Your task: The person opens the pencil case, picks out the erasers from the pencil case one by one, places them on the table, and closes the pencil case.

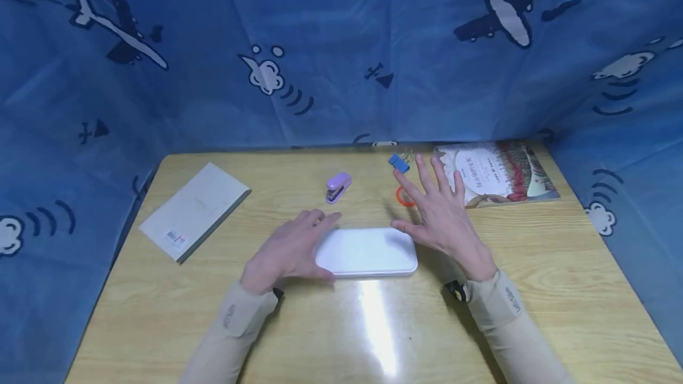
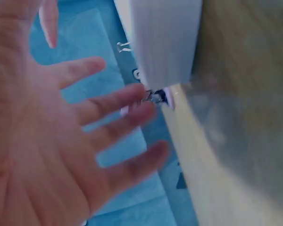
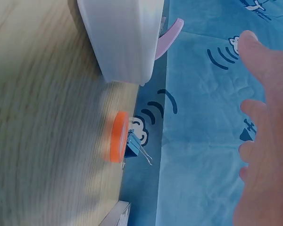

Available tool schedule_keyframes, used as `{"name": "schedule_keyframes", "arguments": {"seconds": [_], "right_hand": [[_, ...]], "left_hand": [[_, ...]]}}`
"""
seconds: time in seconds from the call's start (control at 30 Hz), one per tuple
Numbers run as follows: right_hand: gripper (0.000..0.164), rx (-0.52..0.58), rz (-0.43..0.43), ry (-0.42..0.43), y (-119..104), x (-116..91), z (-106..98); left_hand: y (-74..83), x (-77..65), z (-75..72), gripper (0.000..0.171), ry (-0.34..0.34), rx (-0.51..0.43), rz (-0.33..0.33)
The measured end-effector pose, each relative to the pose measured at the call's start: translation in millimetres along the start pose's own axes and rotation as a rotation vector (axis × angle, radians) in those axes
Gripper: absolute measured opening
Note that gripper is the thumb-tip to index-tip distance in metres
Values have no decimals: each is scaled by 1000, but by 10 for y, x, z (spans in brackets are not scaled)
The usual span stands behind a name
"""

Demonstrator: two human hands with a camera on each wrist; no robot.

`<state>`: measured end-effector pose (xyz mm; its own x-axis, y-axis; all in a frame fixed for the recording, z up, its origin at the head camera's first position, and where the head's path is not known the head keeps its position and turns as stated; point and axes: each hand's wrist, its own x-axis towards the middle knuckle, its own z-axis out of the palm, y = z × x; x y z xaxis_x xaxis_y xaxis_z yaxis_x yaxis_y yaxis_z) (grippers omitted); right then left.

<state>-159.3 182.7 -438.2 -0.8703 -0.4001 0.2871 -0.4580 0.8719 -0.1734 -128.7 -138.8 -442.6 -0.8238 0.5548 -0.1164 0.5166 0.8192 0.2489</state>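
Observation:
A closed white case [image 1: 367, 252], shaped like a pencil box, lies on the table in the head view. Beside its left end is my left hand [image 1: 293, 250], thumb near the front edge and fingers toward the back. In the left wrist view the left hand [image 2: 85, 127] has its fingers spread, nothing held. My right hand [image 1: 443, 218] hovers over the case's right end with fingers fanned out. The right wrist view shows this right hand [image 3: 269, 132] apart from the case [image 3: 125, 42]. Whether the left hand touches the case, I cannot tell.
Behind the case sits a purple stapler [image 1: 338, 187]. An orange tape roll [image 1: 405, 197] and a blue binder clip [image 1: 399, 163] lie near the right fingertips. A notebook [image 1: 196, 212] is at the left, an illustrated book [image 1: 501, 173] at the back right. Blue curtains [image 1: 331, 46] surround the table.

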Motion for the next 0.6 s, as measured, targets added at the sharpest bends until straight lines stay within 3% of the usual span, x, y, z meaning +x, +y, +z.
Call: {"name": "schedule_keyframes", "arguments": {"seconds": [0.13, 0.27, 0.43, 0.6], "right_hand": [[101, 2, 2, -6, -6, -6, -10], [100, 8, 4, -16, -15, -10, -7], [100, 20, 6, -35, -34, -21, -4], [93, 40, -26, -47, -100, -27, -22]], "left_hand": [[25, 17, 64, 130, -86, -45, -48], [43, 36, 114, 125, -125, -36, -62], [53, 61, 161, 104, -109, -26, -50], [47, 71, 169, 96, -82, -29, -27]]}}
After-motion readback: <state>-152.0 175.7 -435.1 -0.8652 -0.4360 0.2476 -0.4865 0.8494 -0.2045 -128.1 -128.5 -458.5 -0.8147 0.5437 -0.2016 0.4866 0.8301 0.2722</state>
